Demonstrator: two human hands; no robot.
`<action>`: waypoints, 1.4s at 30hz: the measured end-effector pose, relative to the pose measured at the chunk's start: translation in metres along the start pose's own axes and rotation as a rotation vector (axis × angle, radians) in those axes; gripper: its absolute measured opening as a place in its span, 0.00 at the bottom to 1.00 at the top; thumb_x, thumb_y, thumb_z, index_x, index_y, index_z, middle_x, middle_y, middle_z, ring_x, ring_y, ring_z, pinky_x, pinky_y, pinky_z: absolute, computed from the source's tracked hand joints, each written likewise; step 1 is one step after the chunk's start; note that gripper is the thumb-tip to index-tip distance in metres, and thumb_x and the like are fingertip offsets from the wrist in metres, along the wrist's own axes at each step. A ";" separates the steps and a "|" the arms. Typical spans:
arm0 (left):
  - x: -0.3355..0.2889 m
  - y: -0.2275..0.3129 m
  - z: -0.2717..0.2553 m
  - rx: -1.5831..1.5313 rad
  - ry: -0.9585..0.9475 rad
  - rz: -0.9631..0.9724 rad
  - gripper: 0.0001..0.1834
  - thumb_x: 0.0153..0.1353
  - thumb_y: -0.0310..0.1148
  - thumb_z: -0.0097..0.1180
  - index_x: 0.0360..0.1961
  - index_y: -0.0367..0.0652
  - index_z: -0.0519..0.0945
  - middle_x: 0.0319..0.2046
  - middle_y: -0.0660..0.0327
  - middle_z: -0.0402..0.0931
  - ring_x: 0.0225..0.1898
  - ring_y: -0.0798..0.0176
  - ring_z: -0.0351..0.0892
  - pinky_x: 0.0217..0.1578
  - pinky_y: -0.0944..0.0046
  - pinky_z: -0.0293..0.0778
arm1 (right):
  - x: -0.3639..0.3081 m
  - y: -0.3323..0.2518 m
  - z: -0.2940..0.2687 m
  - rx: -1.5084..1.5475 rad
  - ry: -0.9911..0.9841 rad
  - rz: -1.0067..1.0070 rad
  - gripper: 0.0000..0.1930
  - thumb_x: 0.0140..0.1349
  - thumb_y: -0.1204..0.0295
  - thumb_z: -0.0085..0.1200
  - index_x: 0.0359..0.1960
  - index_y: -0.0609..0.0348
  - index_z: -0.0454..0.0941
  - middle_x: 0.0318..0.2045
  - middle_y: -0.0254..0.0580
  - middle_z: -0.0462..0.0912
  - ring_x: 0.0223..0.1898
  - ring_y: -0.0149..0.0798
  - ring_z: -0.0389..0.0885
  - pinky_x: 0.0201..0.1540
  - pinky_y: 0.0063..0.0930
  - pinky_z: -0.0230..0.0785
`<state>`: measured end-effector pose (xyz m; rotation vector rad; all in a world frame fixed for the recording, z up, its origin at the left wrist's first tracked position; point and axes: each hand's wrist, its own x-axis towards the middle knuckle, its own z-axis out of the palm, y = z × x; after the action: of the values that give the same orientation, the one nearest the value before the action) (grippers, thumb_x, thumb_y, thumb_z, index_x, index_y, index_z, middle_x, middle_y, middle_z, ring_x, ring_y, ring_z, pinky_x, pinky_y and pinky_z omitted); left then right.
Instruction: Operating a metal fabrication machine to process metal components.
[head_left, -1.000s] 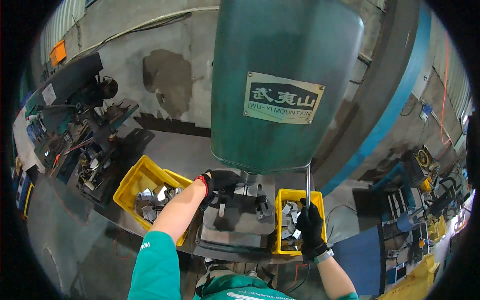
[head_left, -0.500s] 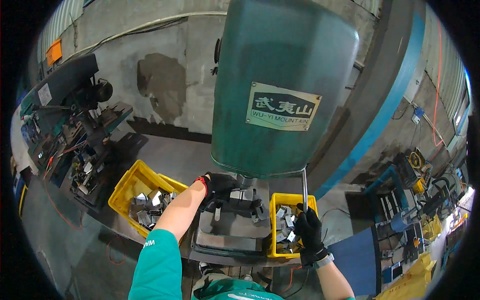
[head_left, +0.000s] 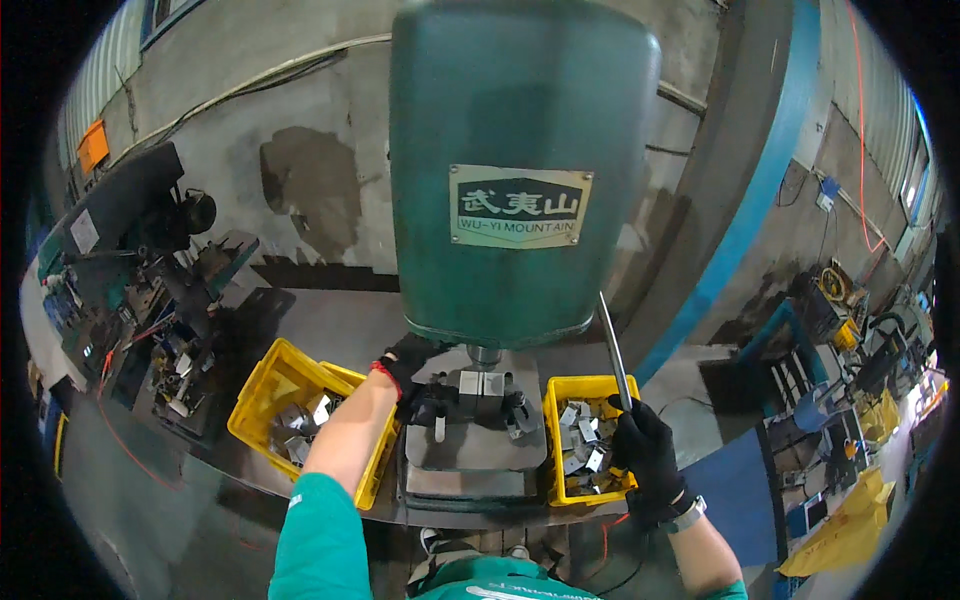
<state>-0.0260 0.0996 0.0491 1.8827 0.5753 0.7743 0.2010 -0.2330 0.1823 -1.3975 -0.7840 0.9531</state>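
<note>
A green drill press stands in front of me, its spindle over a metal block set in a dark fixture on the base. My right hand, in a black glove, is closed around the end of the long metal feed lever at the press's right side. My left hand, also gloved in black, is beside the spindle, left of and behind the fixture. Its fingers blend into the dark area under the press head, so their pose is hidden.
Yellow bins with metal pieces stand left of the base, under my left forearm. Another yellow bin of small metal parts is at the right, by my right hand. A second machine stands far left; a blue-edged column rises behind right.
My left hand has drawn back from the fixture, away to the left and rear, uncovering the metal block. The lever now slants, its gripped end swung right with my right hand. The view has shifted.
</note>
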 end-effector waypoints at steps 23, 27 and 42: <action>-0.100 0.111 0.084 0.591 0.030 0.194 0.36 0.41 0.32 0.65 0.54 0.41 0.64 0.51 0.49 0.65 0.53 0.47 0.66 0.52 0.56 0.66 | 0.004 0.013 -0.006 0.007 -0.022 -0.013 0.10 0.64 0.70 0.45 0.46 0.55 0.72 0.22 0.23 0.69 0.20 0.18 0.66 0.22 0.14 0.60; -0.104 0.098 0.096 0.781 0.029 0.194 0.32 0.44 0.31 0.62 0.53 0.42 0.65 0.51 0.51 0.65 0.53 0.48 0.65 0.53 0.55 0.63 | 0.004 0.015 -0.006 0.014 0.008 -0.008 0.10 0.63 0.70 0.46 0.45 0.56 0.73 0.23 0.23 0.70 0.21 0.17 0.67 0.22 0.13 0.60; -0.114 0.074 0.120 0.666 0.448 0.137 0.14 0.53 0.34 0.59 0.38 0.43 0.72 0.24 0.57 0.76 0.25 0.55 0.78 0.25 0.60 0.73 | 0.010 0.023 -0.005 -0.058 0.025 -0.027 0.11 0.63 0.69 0.45 0.45 0.55 0.72 0.22 0.26 0.69 0.21 0.19 0.66 0.21 0.15 0.60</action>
<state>-0.0129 -0.0811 0.0486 2.3794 1.0952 1.2163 0.2082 -0.2280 0.1582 -1.4433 -0.8158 0.8971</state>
